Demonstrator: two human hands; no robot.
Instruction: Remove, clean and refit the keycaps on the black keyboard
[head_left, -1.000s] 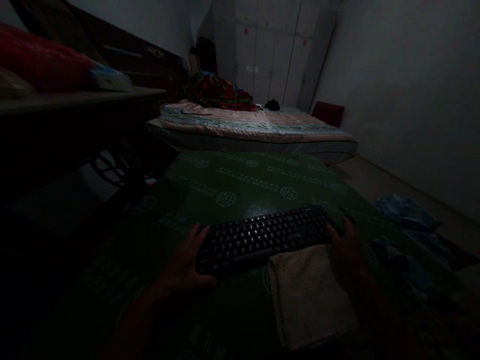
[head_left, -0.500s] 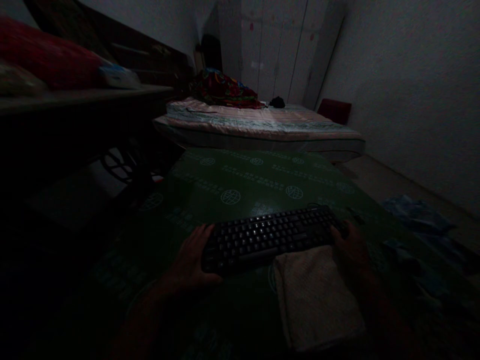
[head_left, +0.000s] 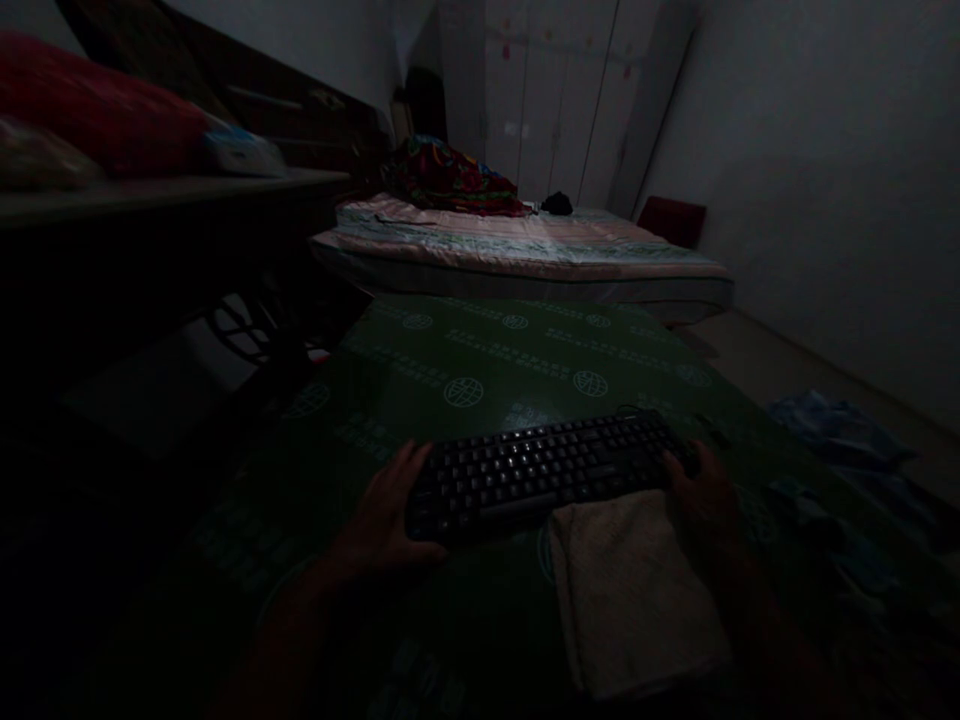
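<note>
A black keyboard (head_left: 540,465) lies slightly slanted on a green board (head_left: 480,345) printed with white globe marks and lettering. Around its left end is my left hand (head_left: 390,515), the fingers along the far corner and the thumb at the near edge. My right hand (head_left: 701,490) grips the right end, its thumb on top near the keys. Just in front of the keyboard, beside my right wrist, lies a folded beige cloth (head_left: 634,595), touching or nearly touching the near edge. The scene is very dark.
Beyond the board stands a bed (head_left: 525,245) with a bunched red patterned blanket (head_left: 457,180). At the left is a sewing-machine table (head_left: 315,180) bearing a red bundle (head_left: 112,110). Crumpled clothes (head_left: 840,425) lie at the right. A pale wardrobe (head_left: 551,100) stands at the back.
The view has shifted very slightly. Both hands stay at the keyboard's ends, and the keyboard and cloth show no clear movement.
</note>
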